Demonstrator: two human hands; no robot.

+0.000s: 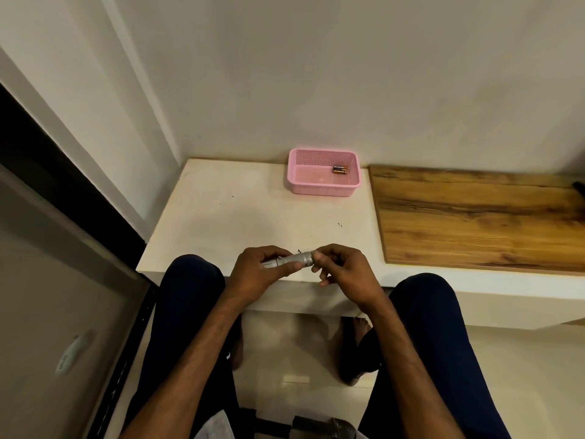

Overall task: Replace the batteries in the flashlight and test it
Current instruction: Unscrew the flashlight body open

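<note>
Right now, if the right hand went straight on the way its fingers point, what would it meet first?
The flashlight: the right hand points left at its wide end, seemingly pinching it; the left hand grips the barrel.

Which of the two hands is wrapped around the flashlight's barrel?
The left hand: its fingers curl round the barrel of the silver flashlight, while the right hand only pinches the flashlight's end with its fingertips.

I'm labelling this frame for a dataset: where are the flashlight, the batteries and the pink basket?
flashlight (292, 260): head view, middle of its silver barrel.
batteries (340, 170): head view, on the pair lying inside the basket.
pink basket (319, 189): head view, its near outer wall.
</note>
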